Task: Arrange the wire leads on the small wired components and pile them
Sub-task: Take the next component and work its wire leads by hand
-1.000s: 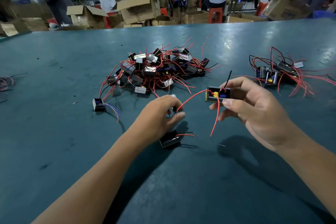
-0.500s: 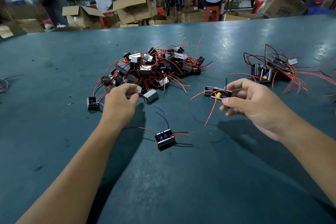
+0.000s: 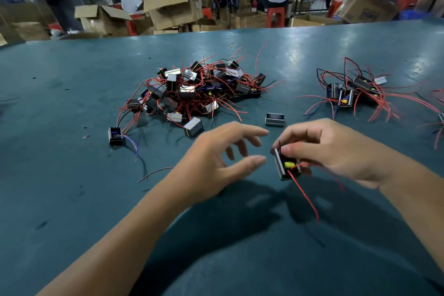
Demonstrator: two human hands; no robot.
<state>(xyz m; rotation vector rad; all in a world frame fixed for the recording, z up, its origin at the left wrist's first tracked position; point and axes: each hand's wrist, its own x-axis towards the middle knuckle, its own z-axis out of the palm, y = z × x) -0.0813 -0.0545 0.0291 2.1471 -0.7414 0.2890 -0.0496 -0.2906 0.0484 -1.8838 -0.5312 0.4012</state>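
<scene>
A small wired component (image 3: 288, 166) sat pinched in the right hand (image 3: 336, 151) just above the desk (image 3: 72, 199), its red lead (image 3: 304, 196) trailing down. The left hand (image 3: 216, 163) hovered beside it, fingers spread and empty. Lead-arranging appeared underway; next the left hand likely needed to catch that lead before piling.

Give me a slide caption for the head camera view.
Right hand grips a wired component while open left hand reaches toward it.
</scene>
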